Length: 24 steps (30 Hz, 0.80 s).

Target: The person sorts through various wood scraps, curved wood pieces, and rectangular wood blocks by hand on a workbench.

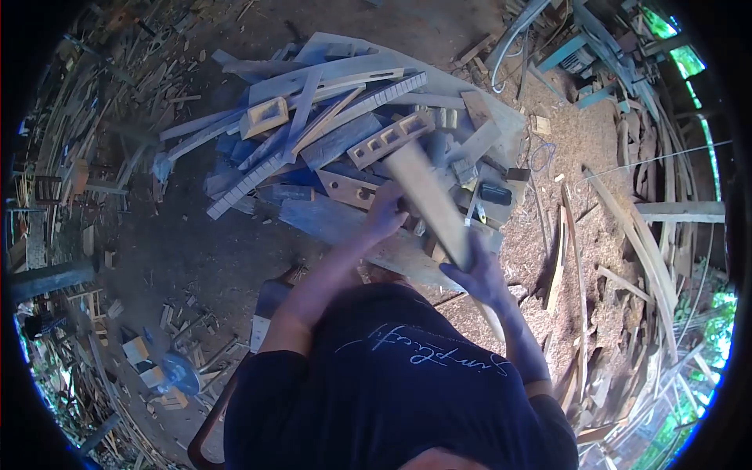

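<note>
My right hand [481,274] is closed around a pale wooden board [427,196], which slants from the cluttered worktop down past my right side. The board is slightly blurred. Close to its left edge is my left hand [385,211], with fingers curled; whatever they may hold is hidden. Just beyond my left hand lies a wooden piece with round holes [345,188]. Above that rests a wooden block with square openings [390,139]. A dark boxy object [495,194] sits right of the board.
The worktop [329,223] is piled with planks and offcuts, including a long notched strip [251,184] and a block with a rectangular opening [266,117]. Wood shavings [540,266] cover the floor at right, beside long timber strips [630,243]. Scrap wood [117,78] lies at left.
</note>
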### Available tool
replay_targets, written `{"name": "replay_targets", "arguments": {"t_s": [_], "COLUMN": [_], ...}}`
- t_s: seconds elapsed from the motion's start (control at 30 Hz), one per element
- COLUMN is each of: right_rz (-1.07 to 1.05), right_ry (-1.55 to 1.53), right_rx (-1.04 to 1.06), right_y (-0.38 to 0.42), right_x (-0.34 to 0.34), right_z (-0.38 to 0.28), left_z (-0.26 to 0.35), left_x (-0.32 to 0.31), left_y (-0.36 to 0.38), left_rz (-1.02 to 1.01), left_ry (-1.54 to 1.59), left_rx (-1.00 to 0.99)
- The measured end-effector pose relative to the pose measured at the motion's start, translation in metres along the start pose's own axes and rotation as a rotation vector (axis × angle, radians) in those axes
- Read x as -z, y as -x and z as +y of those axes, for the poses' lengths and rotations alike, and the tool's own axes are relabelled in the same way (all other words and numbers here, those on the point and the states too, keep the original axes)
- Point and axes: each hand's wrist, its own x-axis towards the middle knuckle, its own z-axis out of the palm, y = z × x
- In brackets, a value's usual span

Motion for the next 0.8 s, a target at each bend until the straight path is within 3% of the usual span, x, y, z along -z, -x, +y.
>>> {"name": "replay_targets", "arguments": {"t_s": [0.07, 0.13, 0.2, 0.27, 0.3, 0.33, 0.37, 0.4, 0.47, 0.53, 0.6, 0.63, 0.7, 0.73, 0.77, 0.8], "right_rz": [-0.038, 0.087, 0.067, 0.175, 0.161, -0.019, -0.077, -0.134, -0.08, -0.04, 0.058, 0.021, -0.081, -0.176, -0.211, -0.243], "right_ry": [-0.003, -0.035, -0.028, -0.124, -0.081, -0.022, 0.011, 0.044, 0.095, 0.129, -0.088, -0.139, 0.113, 0.309, 0.076, -0.271], "right_rx": [0.017, 0.172, 0.145, 0.343, 0.377, 0.157, 0.174, 0.188, 0.267, 0.329, 0.426, 0.358, 0.366, 0.221, 0.467, 0.453], "right_y": [-0.015, -0.021, -0.021, -0.026, -0.032, -0.04, -0.05, -0.058, -0.062, -0.061, -0.065, -0.07, -0.087, -0.099, -0.118, -0.127], "right_x": [-0.001, 0.012, 0.021, 0.021, 0.016, 0.014, 0.009, 0.005, 0.013, 0.014, 0.013, 0.01, 0.007, 0.014, 0.013, 0.01], "right_z": [0.007, -0.011, -0.034, -0.05, -0.051, -0.055, -0.049, -0.043, -0.064, -0.081, -0.095, -0.094, -0.079, -0.073, -0.045, -0.033], "left_z": [0.008, 0.0, -0.008, -0.016, -0.018, -0.019, -0.02, -0.012, 0.001, -0.006, -0.002, -0.008, -0.011, -0.027, -0.046, 0.0], "left_x": [0.007, 0.012, 0.02, 0.034, 0.042, 0.05, 0.058, 0.066, 0.077, 0.079, 0.087, 0.089, 0.082, 0.059, 0.052, 0.08], "left_y": [-0.003, -0.01, -0.014, -0.02, -0.023, -0.023, -0.021, -0.023, -0.031, -0.032, -0.037, -0.037, -0.034, -0.035, -0.038, -0.035], "left_rz": [-0.011, 0.025, 0.041, 0.017, 0.019, 0.023, 0.061, 0.075, 0.047, 0.035, -0.015, -0.039, -0.016, -0.007, 0.038, -0.068], "left_ry": [0.367, 0.308, 0.189, 0.284, 0.404, 0.524, 0.656, 0.652, 0.524, 0.456, 0.386, 0.389, 0.562, 0.574, 0.56, 0.502], "left_rx": [0.197, 0.196, 0.202, 0.244, 0.315, 0.383, 0.348, 0.342, 0.595, 0.49, 0.642, 0.627, 0.474, 0.476, 0.482, 0.687]}}
